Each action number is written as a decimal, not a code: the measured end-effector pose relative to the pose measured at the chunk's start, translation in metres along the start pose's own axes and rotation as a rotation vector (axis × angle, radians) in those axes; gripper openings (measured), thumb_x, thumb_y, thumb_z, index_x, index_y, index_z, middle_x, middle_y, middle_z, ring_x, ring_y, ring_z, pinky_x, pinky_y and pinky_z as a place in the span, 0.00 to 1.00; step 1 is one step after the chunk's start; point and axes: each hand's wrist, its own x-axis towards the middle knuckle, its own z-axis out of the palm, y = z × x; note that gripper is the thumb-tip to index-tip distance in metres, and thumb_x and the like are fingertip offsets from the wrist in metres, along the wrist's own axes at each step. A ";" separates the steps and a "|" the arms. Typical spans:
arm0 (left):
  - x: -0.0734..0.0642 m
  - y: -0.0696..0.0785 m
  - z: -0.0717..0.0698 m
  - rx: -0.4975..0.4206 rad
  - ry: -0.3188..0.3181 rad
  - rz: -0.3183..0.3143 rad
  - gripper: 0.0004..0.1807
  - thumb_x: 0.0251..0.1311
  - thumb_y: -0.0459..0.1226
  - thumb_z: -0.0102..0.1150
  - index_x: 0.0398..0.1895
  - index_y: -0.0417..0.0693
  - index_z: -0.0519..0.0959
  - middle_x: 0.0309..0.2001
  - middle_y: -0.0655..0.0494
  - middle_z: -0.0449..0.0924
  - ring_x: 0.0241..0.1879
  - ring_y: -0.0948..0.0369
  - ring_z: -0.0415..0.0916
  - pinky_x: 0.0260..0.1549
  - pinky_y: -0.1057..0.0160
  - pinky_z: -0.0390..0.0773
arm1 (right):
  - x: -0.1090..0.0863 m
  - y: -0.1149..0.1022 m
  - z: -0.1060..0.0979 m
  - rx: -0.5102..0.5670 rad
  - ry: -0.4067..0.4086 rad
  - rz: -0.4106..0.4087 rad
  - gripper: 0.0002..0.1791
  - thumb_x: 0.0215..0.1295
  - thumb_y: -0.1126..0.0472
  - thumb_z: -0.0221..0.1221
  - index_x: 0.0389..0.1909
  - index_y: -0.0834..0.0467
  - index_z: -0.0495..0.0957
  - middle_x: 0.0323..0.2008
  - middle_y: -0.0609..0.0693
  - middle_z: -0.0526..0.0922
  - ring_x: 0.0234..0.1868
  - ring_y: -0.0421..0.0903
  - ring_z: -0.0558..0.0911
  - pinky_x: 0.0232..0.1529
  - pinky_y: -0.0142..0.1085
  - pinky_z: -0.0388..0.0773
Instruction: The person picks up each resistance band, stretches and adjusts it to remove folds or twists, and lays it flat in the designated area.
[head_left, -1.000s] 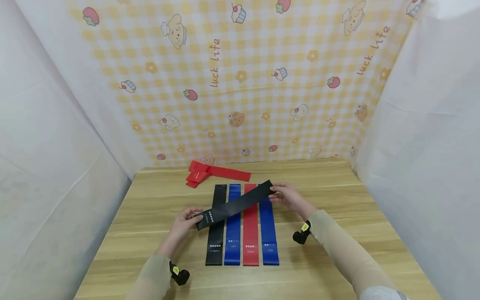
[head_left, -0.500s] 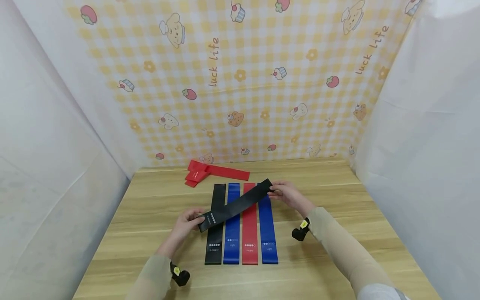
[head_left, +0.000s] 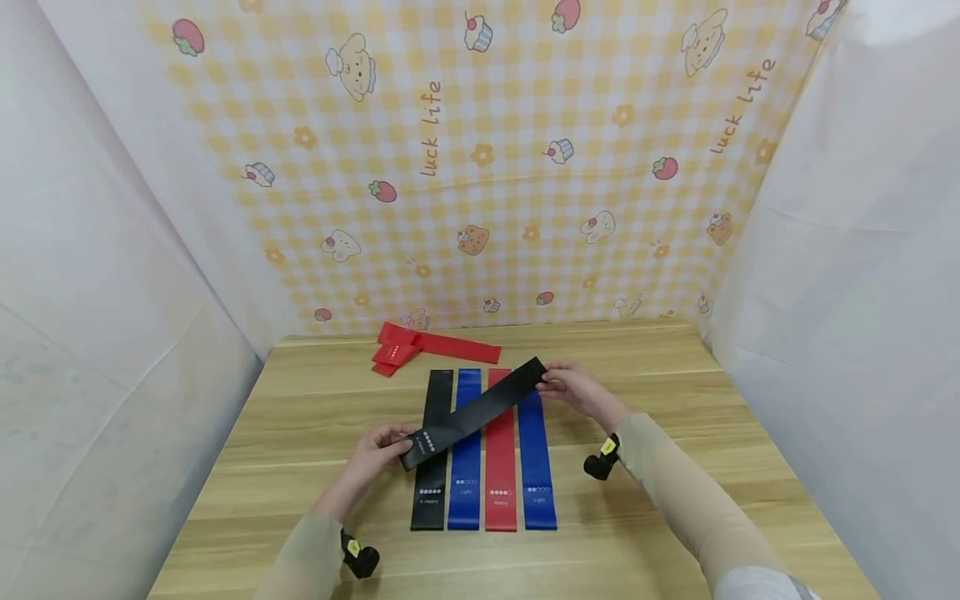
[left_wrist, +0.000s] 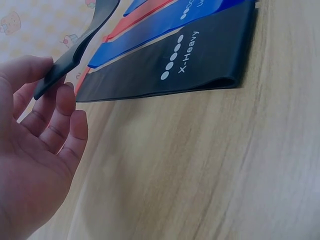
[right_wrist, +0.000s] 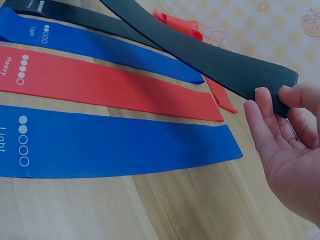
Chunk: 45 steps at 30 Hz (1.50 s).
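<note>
The left hand (head_left: 372, 452) and the right hand (head_left: 572, 387) hold up a long black band (head_left: 476, 413), one at each end.
On the left, the left arm (head_left: 303, 557) reaches in from the bottom, and its hand pinches the near end, thumb on top and bent fingers under it. Farther back, a bunched-up red band (head_left: 396, 347) lies on the wooden table (head_left: 258, 467). The held band slants through the air over four flat bands lying side by side: a black "X-Heavy" band (head_left: 430, 487), a blue "Light" band (head_left: 466, 462), a red "Heavy" band (head_left: 500, 462) and another blue band (head_left: 536, 450). On the right, the right arm (head_left: 682, 492) leans in toward the middle, and its hand pinches the far end between thumb and fingers.
</note>
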 end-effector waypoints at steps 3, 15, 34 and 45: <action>0.000 -0.001 0.001 0.010 -0.010 0.002 0.13 0.59 0.31 0.63 0.47 0.37 0.80 0.32 0.52 0.77 0.31 0.60 0.72 0.29 0.63 0.76 | 0.001 0.000 -0.001 -0.012 0.012 0.003 0.16 0.70 0.73 0.49 0.56 0.74 0.65 0.35 0.56 0.81 0.33 0.46 0.84 0.48 0.44 0.79; -0.002 0.005 0.001 0.003 -0.024 -0.012 0.14 0.59 0.29 0.62 0.48 0.33 0.79 0.35 0.52 0.78 0.34 0.59 0.72 0.31 0.61 0.78 | 0.012 -0.004 -0.001 -0.132 0.065 0.004 0.19 0.69 0.67 0.55 0.57 0.71 0.69 0.40 0.56 0.78 0.38 0.51 0.81 0.55 0.54 0.72; -0.007 0.027 0.003 0.119 -0.200 0.036 0.08 0.62 0.30 0.59 0.41 0.34 0.82 0.46 0.47 0.78 0.39 0.57 0.72 0.37 0.56 0.77 | 0.018 -0.012 -0.001 -0.243 0.112 -0.027 0.17 0.68 0.66 0.56 0.54 0.70 0.73 0.37 0.54 0.77 0.37 0.50 0.77 0.54 0.55 0.72; 0.001 0.010 0.005 0.112 -0.272 -0.009 0.11 0.62 0.36 0.62 0.42 0.37 0.83 0.39 0.51 0.79 0.30 0.56 0.73 0.29 0.61 0.74 | 0.016 -0.011 -0.004 -0.277 0.130 -0.056 0.17 0.69 0.64 0.57 0.54 0.68 0.73 0.26 0.51 0.71 0.23 0.43 0.72 0.43 0.48 0.80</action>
